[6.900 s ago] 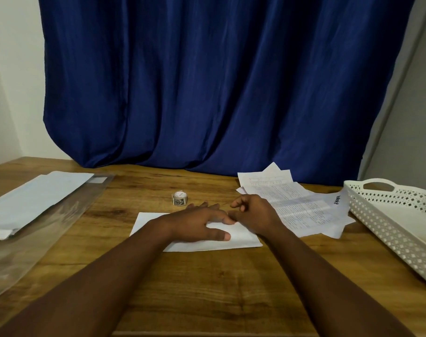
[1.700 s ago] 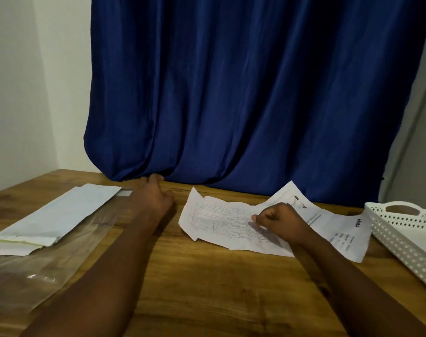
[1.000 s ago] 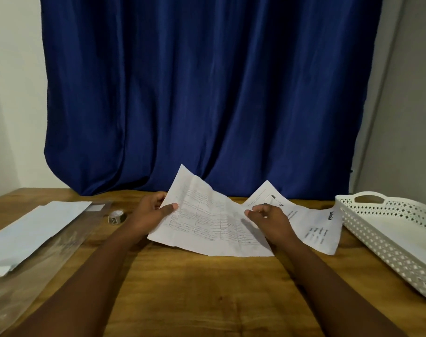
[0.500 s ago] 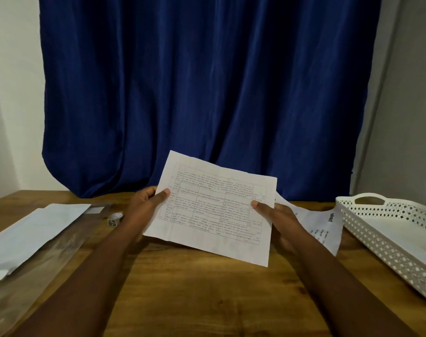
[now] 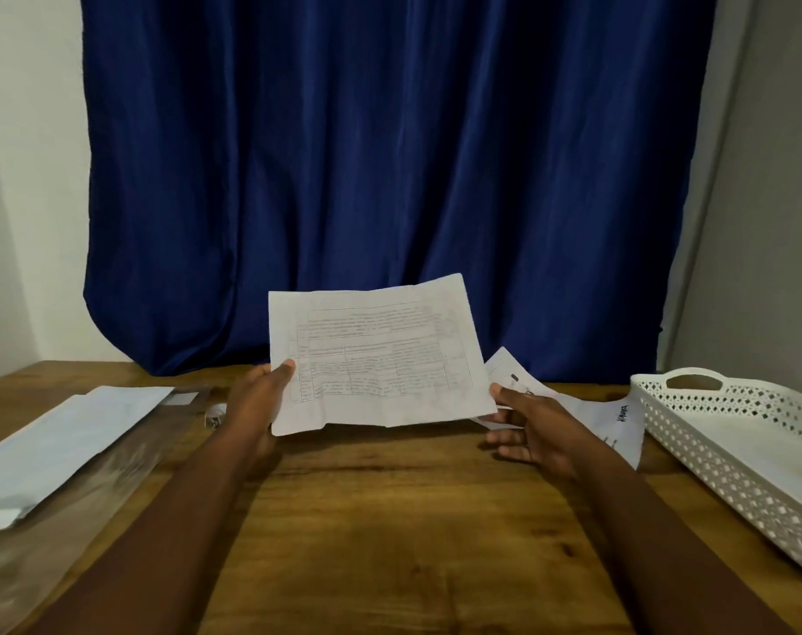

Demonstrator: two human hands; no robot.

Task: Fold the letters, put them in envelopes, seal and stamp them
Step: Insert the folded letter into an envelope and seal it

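Letter [image 5: 380,359]: one printed sheet with a ruled table, creased, unfolded, held above the desk [image 5: 390,520] in front of a blue curtain [image 5: 390,153].

Grip, left hand [image 5: 257,405]: thumb lies on the sheet's face at its left edge, fingers hidden behind the paper; pinches the letter.

Grip, right hand [image 5: 534,428]: at the sheet's lower right corner, thumb tip at the paper's edge, fingers extended and loosely spread below it; whether it actually clamps the corner cannot be told.

Beyond the right-hand grip, lying on the desk: further printed sheets [image 5: 614,419], partly covered by the held letter and the hand.

Further right of that grip: white perforated tray [image 5: 728,433] with a cut-out handle.

Left of the left-hand grip: small roll [image 5: 215,412], mostly hidden by the wrist; then white envelopes [image 5: 69,437] resting on a clear plastic sleeve [image 5: 69,520].
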